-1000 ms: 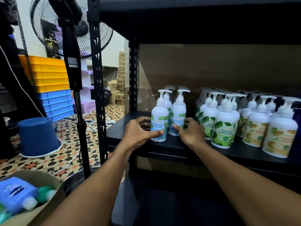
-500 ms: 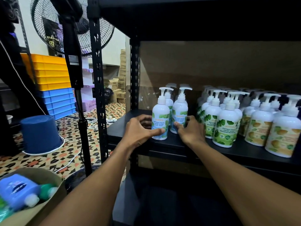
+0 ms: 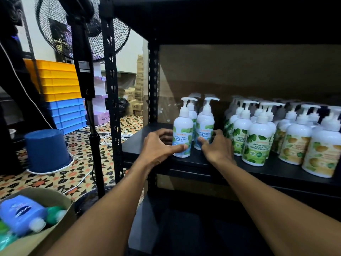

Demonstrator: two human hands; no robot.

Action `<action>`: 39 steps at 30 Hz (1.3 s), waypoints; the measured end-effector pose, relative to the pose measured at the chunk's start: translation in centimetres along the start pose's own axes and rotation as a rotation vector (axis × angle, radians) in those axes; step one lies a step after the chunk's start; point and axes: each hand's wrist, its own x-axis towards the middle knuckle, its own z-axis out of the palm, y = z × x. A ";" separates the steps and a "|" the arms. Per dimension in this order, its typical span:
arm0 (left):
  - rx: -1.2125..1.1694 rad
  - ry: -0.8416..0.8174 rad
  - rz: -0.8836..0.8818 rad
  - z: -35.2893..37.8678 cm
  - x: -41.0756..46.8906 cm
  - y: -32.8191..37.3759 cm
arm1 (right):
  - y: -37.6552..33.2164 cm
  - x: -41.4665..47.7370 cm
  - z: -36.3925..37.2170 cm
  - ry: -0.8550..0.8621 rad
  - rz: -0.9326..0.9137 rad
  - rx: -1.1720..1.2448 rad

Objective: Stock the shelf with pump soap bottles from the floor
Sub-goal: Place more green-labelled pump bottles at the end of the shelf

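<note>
little has moved since a second ago: left hand (image 3: 158, 146) still cups the near cool mint bottle (image 3: 182, 134), right hand (image 3: 216, 146) its right neighbour (image 3: 204, 131) (both upright) on the black shelf (image 3: 140, 143)

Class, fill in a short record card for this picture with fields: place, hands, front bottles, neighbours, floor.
place: black shelf
left hand: wrapped on the Cool Mint bottle
right hand: touching the second mint bottle
neighbours: green-leaf bottles, then yellow-label bottles, all upright
floor: cardboard box with a blue bottle
</note>
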 end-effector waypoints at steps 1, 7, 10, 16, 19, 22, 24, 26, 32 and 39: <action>-0.001 -0.001 -0.002 0.0 0.0 0.0 | 0.0 0.0 0.0 -0.002 0.001 0.001; 0.006 0.003 -0.003 0.0 0.0 0.1 | 0.0 -0.5 -0.6 -0.049 -0.002 0.015; 0.016 -0.005 -0.003 -0.1 -0.2 0.1 | 0.0 -1.8 -1.6 -0.114 -0.064 -0.048; 0.084 -0.041 0.001 -0.2 -0.6 0.5 | 0.8 -5.3 -3.7 -0.201 -0.198 -0.485; 0.110 -0.045 -0.014 -0.1 -0.4 0.6 | 1.0 -5.9 -4.1 -0.224 -0.253 -0.656; 0.161 -0.042 -0.037 0.3 0.4 0.6 | 1.4 -5.6 -3.9 -0.219 -0.290 -0.717; 0.177 -0.047 -0.066 0.7 1.3 0.5 | 1.5 -5.5 -3.5 -0.211 -0.285 -0.725; 0.163 -0.047 -0.103 1.2 2.3 0.2 | 1.5 -5.6 -3.3 -0.201 -0.277 -0.711; 0.175 0.009 -0.150 2.6 4.9 -0.9 | 1.3 -5.8 -3.3 -0.185 -0.272 -0.686; 0.185 -0.016 -0.167 2.9 5.9 -1.5 | 1.6 -5.8 -2.9 -0.162 -0.271 -0.711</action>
